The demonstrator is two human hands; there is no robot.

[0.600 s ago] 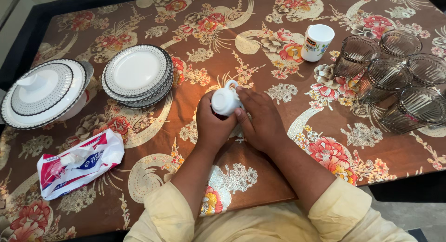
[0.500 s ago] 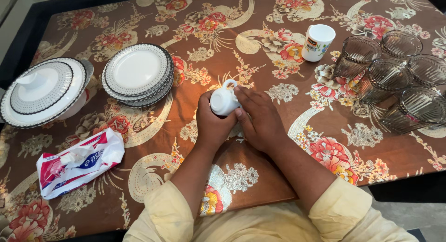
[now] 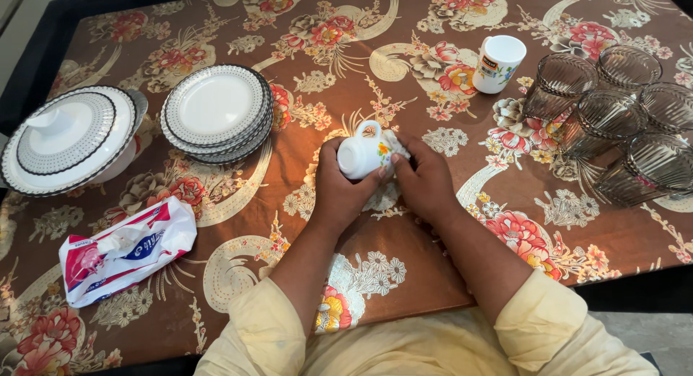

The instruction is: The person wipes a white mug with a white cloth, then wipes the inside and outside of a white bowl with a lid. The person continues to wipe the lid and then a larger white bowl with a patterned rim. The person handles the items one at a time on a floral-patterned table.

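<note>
A small white cup (image 3: 363,156) is gripped on its side above the flowered table (image 3: 404,275) by the left hand (image 3: 338,192), steadied while the right hand (image 3: 426,181) presses a tissue against it.

Single view — head-mounted camera, looking steeply down and forward over the person's lap onto the floral tablecloth (image 3: 303,72); close range, forearms filling the lower centre; frame spans from the lidded dish (image 3: 65,141) at left to the glasses (image 3: 613,109) at right — no second view.
</note>
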